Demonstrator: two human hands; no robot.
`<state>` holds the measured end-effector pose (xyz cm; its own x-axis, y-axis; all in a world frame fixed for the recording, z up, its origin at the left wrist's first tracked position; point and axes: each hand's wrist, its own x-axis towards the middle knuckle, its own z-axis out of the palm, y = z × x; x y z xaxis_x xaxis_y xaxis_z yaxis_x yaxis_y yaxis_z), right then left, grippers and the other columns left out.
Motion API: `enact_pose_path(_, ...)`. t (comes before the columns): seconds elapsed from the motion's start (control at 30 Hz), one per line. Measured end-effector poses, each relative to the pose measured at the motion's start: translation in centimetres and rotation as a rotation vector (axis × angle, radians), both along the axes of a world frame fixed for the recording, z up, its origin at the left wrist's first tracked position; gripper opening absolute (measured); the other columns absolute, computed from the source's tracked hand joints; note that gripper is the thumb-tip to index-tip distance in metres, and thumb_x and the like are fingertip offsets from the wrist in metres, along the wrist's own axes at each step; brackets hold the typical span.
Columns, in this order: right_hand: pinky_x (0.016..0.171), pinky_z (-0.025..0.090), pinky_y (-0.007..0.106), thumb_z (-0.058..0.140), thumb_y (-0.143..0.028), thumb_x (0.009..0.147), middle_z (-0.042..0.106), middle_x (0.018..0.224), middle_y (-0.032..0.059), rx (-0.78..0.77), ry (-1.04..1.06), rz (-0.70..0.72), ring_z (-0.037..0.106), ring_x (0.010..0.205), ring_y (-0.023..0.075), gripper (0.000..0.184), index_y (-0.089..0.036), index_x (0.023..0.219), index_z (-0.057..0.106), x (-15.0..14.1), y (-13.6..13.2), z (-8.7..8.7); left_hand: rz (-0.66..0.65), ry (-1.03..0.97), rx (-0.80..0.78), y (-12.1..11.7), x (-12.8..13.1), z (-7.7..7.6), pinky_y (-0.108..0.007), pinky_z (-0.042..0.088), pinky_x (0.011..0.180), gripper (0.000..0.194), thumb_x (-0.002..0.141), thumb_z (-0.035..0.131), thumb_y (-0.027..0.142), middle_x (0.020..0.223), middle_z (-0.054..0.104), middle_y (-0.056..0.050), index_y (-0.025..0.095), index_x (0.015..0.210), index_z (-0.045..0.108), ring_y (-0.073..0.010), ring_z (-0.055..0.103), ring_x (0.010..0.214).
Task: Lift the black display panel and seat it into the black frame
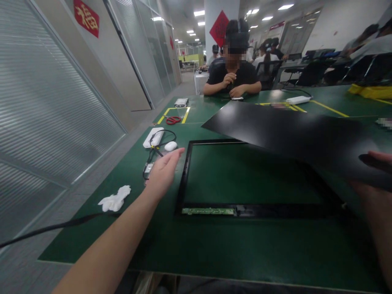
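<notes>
My right hand (375, 179), partly cut off by the right edge, is closed on a large thin black panel (275, 126). The panel is tilted in the air above the table and covers the far right part of a black rectangular frame (275, 210). That frame lies flat, with a narrow green circuit board (210, 211) along its near side. My left hand (163, 169) is beside the frame's left edge, fingers stretched out and holding nothing. Its fingers are close to the frame, though I cannot tell whether they touch it.
A white power strip (154, 137), a white mouse (170, 146) and dark cables are beyond my left hand. Crumpled white tissue (114, 199) lies nearer, left. Red-handled scissors (173, 120) are farther back on the green table (199, 245). A person (232, 73) sits opposite.
</notes>
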<state>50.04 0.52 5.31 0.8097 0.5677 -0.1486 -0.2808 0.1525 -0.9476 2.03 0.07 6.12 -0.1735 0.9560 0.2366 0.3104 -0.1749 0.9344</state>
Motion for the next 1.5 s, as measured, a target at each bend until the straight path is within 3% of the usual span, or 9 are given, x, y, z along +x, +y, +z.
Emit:
enact_pose_path(0.1, 0.065, 0.065, 0.046, 0.066, -0.012, 0.069, 0.065, 0.087, 0.0072, 0.046, -0.082, -0.003, 0.066, 0.075, 0.0217, 0.011, -0.02, 0.075, 0.065, 0.1, -0.5, -1.1, 0.104, 0.431, 0.273, 1.0, -1.9, -0.4, -0.042, 0.042, 0.108, 0.019, 0.079, 0.07, 0.038, 0.122, 0.069, -0.011, 0.02, 0.085, 0.068, -0.0294, 0.059, 0.12)
enact_pose_path(0.17, 0.065, 0.065, 0.045, 0.067, -0.011, 0.068, 0.065, 0.086, 0.0066, 0.046, -0.163, -0.01, 0.065, 0.072, 0.0211, 0.013, -0.021, 0.076, 0.068, 0.0, -0.9, -1.7, 0.179, 0.529, 0.321, 1.3, -2.9, -0.6, -0.037, 0.048, 0.093, 0.027, 0.08, 0.069, 0.035, 0.095, 0.07, -0.009, 0.022, 0.063, 0.051, -0.0263, 0.063, 0.099)
enact_pose_path(0.23, 0.061, 0.064, 0.042, 0.066, -0.011, 0.068, 0.065, 0.083, 0.0068, 0.027, -0.219, -0.008, 0.064, 0.068, 0.0199, 0.011, -0.02, 0.074, 0.069, -0.2, -1.1, -2.0, 0.191, 0.5, 0.154, 1.2, -3.2, -0.9, -0.033, 0.048, 0.072, 0.039, 0.087, 0.061, 0.04, 0.065, 0.06, -0.004, 0.023, 0.056, 0.045, -0.0213, 0.059, 0.07)
enact_pose_path(0.33, 0.054, 0.061, 0.036, 0.067, -0.009, 0.064, 0.062, 0.076, 0.005, -0.015, -0.21, -0.015, 0.058, 0.06, 0.0164, 0.013, -0.019, 0.072, 0.068, -0.7, -1.0, -1.8, 0.053, 0.158, -0.195, 0.7, -2.3, -1.5, -0.03, 0.043, 0.053, 0.052, 0.093, 0.049, 0.058, 0.045, 0.047, -0.001, 0.023, 0.055, 0.049, -0.02, 0.053, 0.051)
enact_pose_path(0.5, 0.054, 0.061, 0.032, 0.069, -0.01, 0.059, 0.063, 0.071, 0.0026, -0.116, -0.046, 0.142, 0.06, 0.06, 0.0171, 0.018, -0.022, 0.072, 0.066, -2.0, -1.0, -0.3, -0.224, -0.481, -0.447, -0.4, -0.1, -1.6, -0.035, 0.056, 0.062, 0.041, 0.081, 0.067, 0.06, 0.071, 0.072, -0.006, 0.02, 0.089, 0.069, -0.0267, 0.071, 0.071)
enact_pose_path(0.6, 0.055, 0.061, 0.034, 0.069, -0.011, 0.061, 0.068, 0.075, 0.0035, -0.227, 0.064, 0.366, 0.066, 0.064, 0.0205, 0.023, -0.023, 0.08, 0.069, -2.7, -0.9, 0.3, -0.216, -0.552, -0.472, -0.7, -0.2, -1.3, -0.034, 0.059, 0.065, 0.043, 0.068, 0.083, 0.034, 0.087, 0.078, -0.006, 0.018, 0.106, 0.069, -0.0276, 0.075, 0.079)
enact_pose_path(0.77, 0.057, 0.061, 0.034, 0.072, -0.001, 0.056, 0.075, 0.084, 0.0067, -0.331, 0.033, 0.679, 0.071, 0.068, 0.0232, 0.042, -0.019, 0.094, 0.073, -3.0, -0.1, -0.3, -0.166, -0.561, -0.424, -0.4, -1.1, -1.3, -0.031, 0.06, 0.061, 0.05, 0.07, 0.079, 0.026, 0.097, 0.079, -0.007, 0.017, 0.117, 0.067, -0.0279, 0.076, 0.083)
enact_pose_path(1.07, 0.092, 0.059, 0.034, 0.086, -0.018, 0.052, 0.077, 0.107, 0.0019, -0.088, -0.326, 0.726, 0.072, 0.1, 0.0202, 0.056, -0.028, 0.106, 0.075, -1.4, 1.1, -3.7, -0.265, -0.6, -0.314, -0.2, -0.8, -2.5, -0.036, 0.064, 0.076, 0.07, 0.071, 0.086, 0.029, 0.104, 0.079, -0.007, 0.021, 0.133, 0.056, -0.0277, 0.076, 0.093)
enact_pose_path(1.5, 0.085, 0.06, 0.03, 0.092, -0.022, 0.037, 0.073, 0.109, 0.0011, -0.147, -0.357, 0.574, 0.069, 0.095, 0.0164, 0.075, -0.027, 0.109, 0.072, -0.6, 1.6, -4.4, -0.331, -0.489, -0.275, -0.1, -0.4, -4.3, -0.044, 0.055, 0.097, 0.065, 0.071, 0.088, 0.038, 0.103, 0.078, -0.009, 0.017, 0.124, 0.057, -0.0287, 0.073, 0.102)
